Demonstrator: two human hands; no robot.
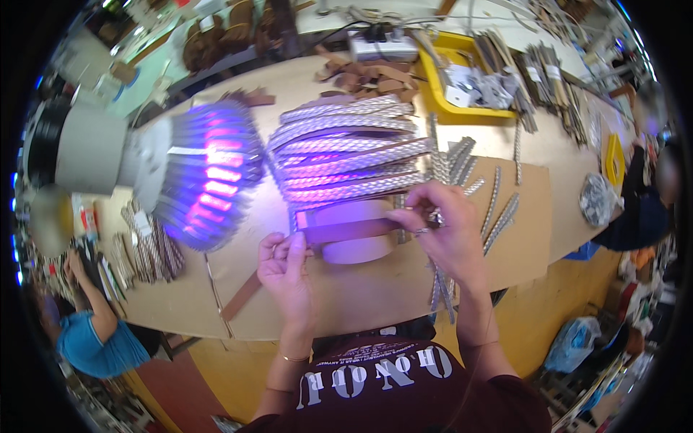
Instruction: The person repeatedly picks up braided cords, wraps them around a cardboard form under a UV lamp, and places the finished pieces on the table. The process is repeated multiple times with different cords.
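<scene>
My left hand (287, 270) pinches one end of a flat brown strip (346, 231), thumb uppermost. The other end is in my right hand (449, 227), between thumb and fingers, so the strip stretches nearly level between both hands. Behind and beneath it sits a pale round roll-like thing (359, 250), partly covered by the strip. Just beyond lies a bundle of silvery-white braided straps with brown edges (350, 155), lit purple in places. A small thing shows at my right fingers, too small to name.
A large lamp with a finned head (209, 173) stands to the left. Brown scraps (368, 76) lie behind the bundle, and a yellow tray (469, 115) is at the back right. Loose braided straps (498, 224) rest on cardboard at right. Other people (97, 339) sit around the table.
</scene>
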